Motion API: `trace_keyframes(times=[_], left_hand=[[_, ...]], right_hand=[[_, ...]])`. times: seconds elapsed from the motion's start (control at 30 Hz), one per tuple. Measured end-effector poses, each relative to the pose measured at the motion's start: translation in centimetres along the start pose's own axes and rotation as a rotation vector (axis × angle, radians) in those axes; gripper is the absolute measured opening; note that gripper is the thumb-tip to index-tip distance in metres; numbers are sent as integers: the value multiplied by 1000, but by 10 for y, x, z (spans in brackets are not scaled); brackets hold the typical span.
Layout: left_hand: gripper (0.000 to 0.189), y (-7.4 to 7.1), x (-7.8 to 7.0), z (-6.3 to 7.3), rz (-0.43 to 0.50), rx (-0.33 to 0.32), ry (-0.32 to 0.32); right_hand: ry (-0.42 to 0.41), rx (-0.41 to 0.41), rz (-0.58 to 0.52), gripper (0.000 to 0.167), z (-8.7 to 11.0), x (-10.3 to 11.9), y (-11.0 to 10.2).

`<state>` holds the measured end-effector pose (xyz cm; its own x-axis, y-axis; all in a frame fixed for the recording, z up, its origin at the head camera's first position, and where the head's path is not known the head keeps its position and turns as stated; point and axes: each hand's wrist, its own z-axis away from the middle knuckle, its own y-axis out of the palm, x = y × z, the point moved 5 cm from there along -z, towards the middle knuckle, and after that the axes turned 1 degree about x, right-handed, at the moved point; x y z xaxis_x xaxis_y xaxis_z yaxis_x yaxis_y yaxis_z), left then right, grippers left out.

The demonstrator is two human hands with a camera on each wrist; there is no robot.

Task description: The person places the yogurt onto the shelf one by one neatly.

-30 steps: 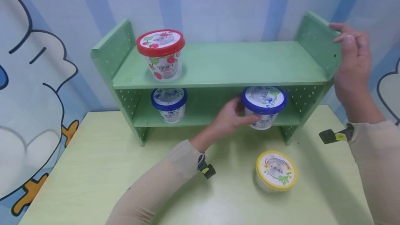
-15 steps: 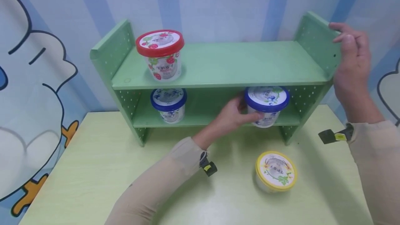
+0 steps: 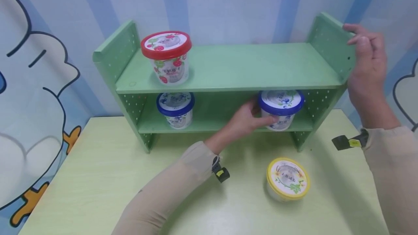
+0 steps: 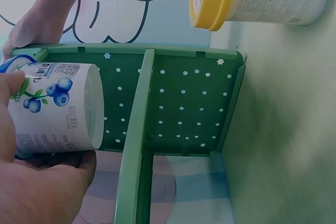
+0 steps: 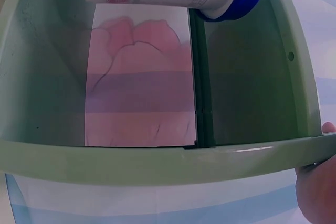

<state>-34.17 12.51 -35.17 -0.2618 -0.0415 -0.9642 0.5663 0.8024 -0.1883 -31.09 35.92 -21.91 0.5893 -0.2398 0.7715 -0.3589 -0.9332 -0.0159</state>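
Note:
My left hand (image 3: 245, 120) grips a tub with a blue lid (image 3: 281, 102) and blueberry prints, thumb on its front. This tub is at the right end of the lower shelf (image 3: 215, 128), its lid partly under the upper shelf (image 3: 248, 71). In the left wrist view, a gap shows between the tub's base and the shelf board (image 4: 134, 145). Up at the right side panel (image 3: 336, 46), my right hand (image 3: 369, 64) holds the panel's edge; in the right wrist view a fingertip (image 5: 328, 127) shows over that edge.
A red-lidded tub (image 3: 168, 59) with strawberry prints stands on the upper shelf's left end. Below it, another blue-lidded tub (image 3: 176, 110) stands on the lower shelf. A yellow-lidded tub (image 3: 288, 178) is on the table (image 3: 81, 177) in front. Behind is a striped wall (image 3: 228, 6).
My left hand has moved the blue-lidded tub slightly right and farther back into the lower shelf's opening. The right hand stays at the side panel.

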Motion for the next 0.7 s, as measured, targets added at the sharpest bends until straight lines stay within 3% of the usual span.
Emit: trace_keyframes(times=[0.3,0.5,0.7], left_hand=[[91,2,6,-7,-19,-15,-11],[86,3,7,-11,-39,-22,-14],[83,8,6,-17,-64,-10,-15]], right_hand=[[9,-14,-46,16,-1,-1,0],[1,-20,47,19,-1,-1,0],[44,-14,-37,17,-1,-1,-1]])
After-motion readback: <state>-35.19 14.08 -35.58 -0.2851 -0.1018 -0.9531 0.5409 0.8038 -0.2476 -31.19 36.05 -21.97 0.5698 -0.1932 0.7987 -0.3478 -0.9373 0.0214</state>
